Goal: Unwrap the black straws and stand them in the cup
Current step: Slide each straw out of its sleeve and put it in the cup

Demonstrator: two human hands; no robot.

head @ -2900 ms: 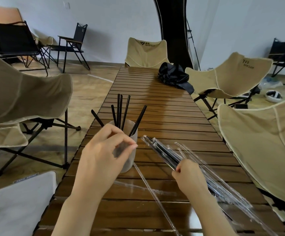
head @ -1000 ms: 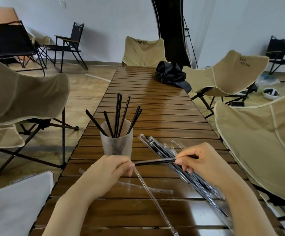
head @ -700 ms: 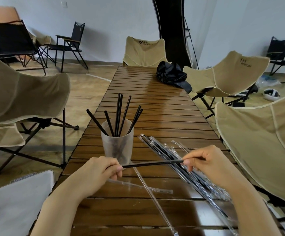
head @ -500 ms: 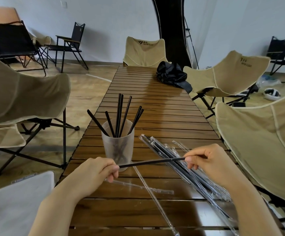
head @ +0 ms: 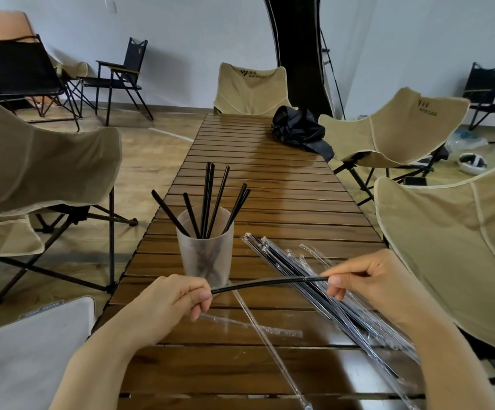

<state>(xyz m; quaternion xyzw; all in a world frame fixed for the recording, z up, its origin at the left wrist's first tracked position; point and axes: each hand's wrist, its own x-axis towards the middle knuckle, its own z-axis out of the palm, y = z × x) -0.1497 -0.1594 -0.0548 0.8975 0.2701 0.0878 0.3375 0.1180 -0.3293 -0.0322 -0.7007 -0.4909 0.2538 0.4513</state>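
Left hand (head: 169,303) pinches the left end of one black straw (head: 269,283) between thumb and curled fingers; right hand (head: 373,279) pinches the other end between thumb and forefinger, other fingers tucked under. The straw is held level above the table (head: 269,184), just in front of the cup (head: 204,253), bowed slightly. It is held by both ends probably so one hand can draw it clear of its sleeve while the other anchors. The left stretch reads bare black. There is a faint sheen near the right fingers, and I cannot tell if film covers that end. The frosted cup sits toward the left edge of the table on the near half, close to the left hand, so the drop-in is short. The stood straws (head: 210,199) lean fanned against its rim, seven or so. The wrapped bundle (head: 323,294) lies diagonally toward the right edge, under the right hand, handy for the next pick. Empty wrappers (head: 258,328) lie flat near the near edge between the forearms, out of the cup's way. A black bag (head: 298,128) sits at the far right corner, beige chairs (head: 394,131) around. Judgement: mid-task, many left wrapped. Next the straw needs tipping upright, one end released, into the cup without knocking the light cup over.
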